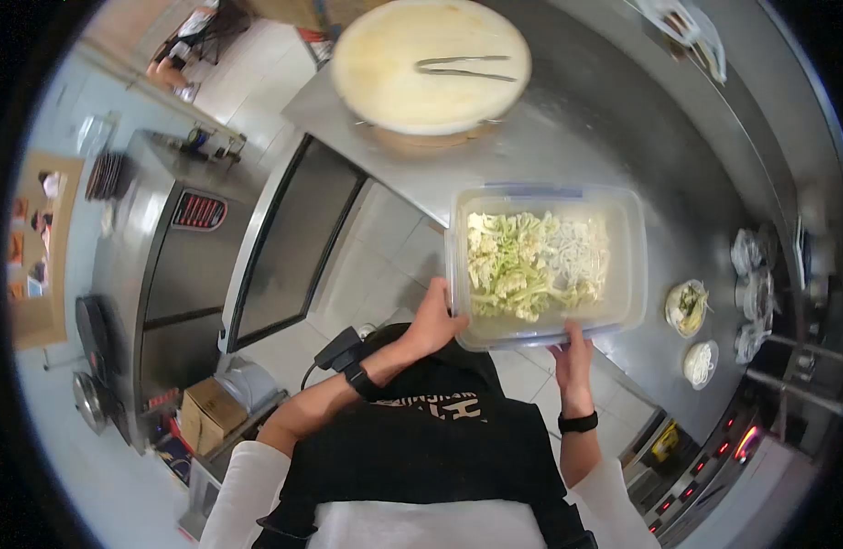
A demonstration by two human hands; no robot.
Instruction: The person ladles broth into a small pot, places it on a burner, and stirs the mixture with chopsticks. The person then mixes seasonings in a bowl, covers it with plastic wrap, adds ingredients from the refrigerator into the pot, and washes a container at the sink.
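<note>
A clear plastic food container [626,265] is in front of me, tilted toward me over the edge of the steel counter. Pale green cauliflower florets [513,265] fill its left part, and a white, stringy food [582,252] that I cannot identify lies to their right. My left hand [435,320] grips the container's lower left corner, fingers partly hidden by the wall. With its thumb over the near rim, my right hand [572,352] holds the front side, the other fingers underneath.
Metal tongs [467,69] lie on a round cutting board [385,55] on the counter [586,137]. Two small bowls, one with mixed food [687,308] and one with white food [701,364], stand at right. An open fridge door [298,238] juts out at left. A person [179,59] sits far back.
</note>
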